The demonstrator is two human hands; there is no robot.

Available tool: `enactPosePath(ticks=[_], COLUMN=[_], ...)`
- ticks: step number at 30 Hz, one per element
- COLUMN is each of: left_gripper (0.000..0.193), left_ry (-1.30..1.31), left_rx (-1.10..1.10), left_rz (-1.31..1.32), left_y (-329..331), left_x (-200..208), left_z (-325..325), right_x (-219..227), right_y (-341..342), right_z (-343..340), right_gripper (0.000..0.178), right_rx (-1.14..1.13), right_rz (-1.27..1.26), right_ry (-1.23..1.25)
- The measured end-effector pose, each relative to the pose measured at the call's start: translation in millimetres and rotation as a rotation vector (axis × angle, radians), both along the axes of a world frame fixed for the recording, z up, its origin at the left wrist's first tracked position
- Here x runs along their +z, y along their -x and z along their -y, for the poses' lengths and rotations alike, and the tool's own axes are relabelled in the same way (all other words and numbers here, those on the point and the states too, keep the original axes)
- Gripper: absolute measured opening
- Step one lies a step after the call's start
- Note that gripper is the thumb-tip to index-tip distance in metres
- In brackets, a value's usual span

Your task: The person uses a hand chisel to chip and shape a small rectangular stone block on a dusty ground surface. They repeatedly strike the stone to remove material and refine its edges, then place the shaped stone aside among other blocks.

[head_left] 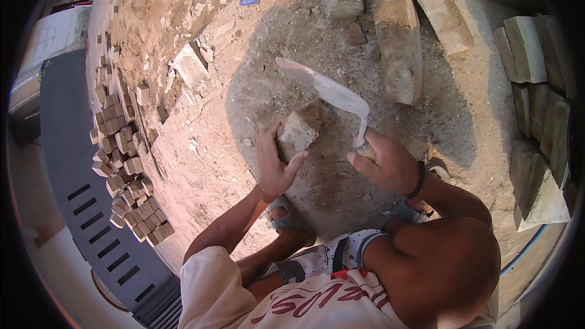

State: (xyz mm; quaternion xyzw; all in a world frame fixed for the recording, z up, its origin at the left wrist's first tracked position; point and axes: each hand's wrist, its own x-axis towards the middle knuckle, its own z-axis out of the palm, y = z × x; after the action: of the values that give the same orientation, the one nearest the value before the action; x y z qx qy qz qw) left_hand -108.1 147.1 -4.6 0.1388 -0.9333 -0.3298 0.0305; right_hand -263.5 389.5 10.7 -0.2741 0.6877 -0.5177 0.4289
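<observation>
While loosely clasped in half-curled left hand [274, 167], one rough-edged stone block [298, 131] on ground [329, 192] within that grip, plus trowel [341, 97] tight in closed right hand [388, 161], raised forward of it; seemingly partway worked, with trimming outstanding

left grip [277, 167]: around rough block [298, 128] | right grip [390, 163]: holding trowel [335, 93] | brick pile [114, 124]: left

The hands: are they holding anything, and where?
Right hand: a trowel, by its handle. Left hand: at the near left side of a rough block; whether it grips is unclear.
</observation>
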Motion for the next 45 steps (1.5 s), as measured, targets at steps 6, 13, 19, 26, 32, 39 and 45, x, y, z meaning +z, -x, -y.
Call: enactPosePath(ticks=[6,13,19,26,32,39,45], left_gripper=[0.079,0.080,0.079,0.079,0.079,0.081,0.082], left_ry=[0.044,0.058,0.061,0.083,0.077,0.123,0.102], left_rx=[-0.024,-0.042,-0.009,-0.009,-0.025,-0.033,-0.012], left_rz=[-0.004,-0.111,-0.124,-0.141,-0.146,-0.133,-0.131], left_y=[-1,1,-5,2,-3,-3,-4], left_x=[2,-9,-11,-14,-15,-14,-14], left_z=[2,0,0,1,1,2,3], right_x=[-61,-54,-3,-47,-50,-33,-67], right_y=[21,-14,20,11,-13,4,18], right_z=[12,15,14,18,20,24,34], right_gripper=[0.042,0.038,0.024,0.021,0.032,0.034,0.030], right_rx=[0.193,0.026,-0.216,-0.015,-0.130,-0.179,0.027], right_rz=[0.365,0.156,0.025,0.386,0.136,0.112,0.166], right_ry=[-0.398,-0.049,0.189,-0.171,0.104,0.193,-0.183])
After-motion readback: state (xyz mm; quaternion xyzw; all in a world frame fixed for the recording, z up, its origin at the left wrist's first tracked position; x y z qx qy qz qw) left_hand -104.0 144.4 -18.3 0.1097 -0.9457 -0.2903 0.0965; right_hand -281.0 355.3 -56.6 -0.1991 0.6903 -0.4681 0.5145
